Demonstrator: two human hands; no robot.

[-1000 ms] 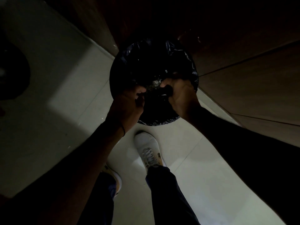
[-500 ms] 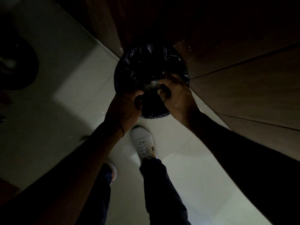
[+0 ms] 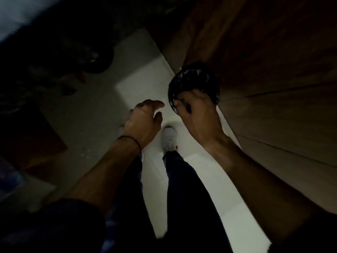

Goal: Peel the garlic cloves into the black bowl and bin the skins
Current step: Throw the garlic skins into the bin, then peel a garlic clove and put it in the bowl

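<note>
Dim room, pale tiled floor (image 3: 145, 84) lit in a patch, dark wood cabinet fronts (image 3: 273, 70) from 12 to 3 o'clock. Black-lined bin (image 3: 193, 77) on the floor against the cabinets, at 1 o'clock. Right hand (image 3: 197, 114) over its near rim, fingers curled round something dark, unclear what. Left hand (image 3: 144, 121) at 9 o'clock of the bin, released, fingers spread, apart from it. White shoe (image 3: 169, 139) below at 6 o'clock

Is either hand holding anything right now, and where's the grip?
The left hand is open and empty. The right hand is curled in front of the bin; whether its fingers grip anything is too dark to tell.
</note>
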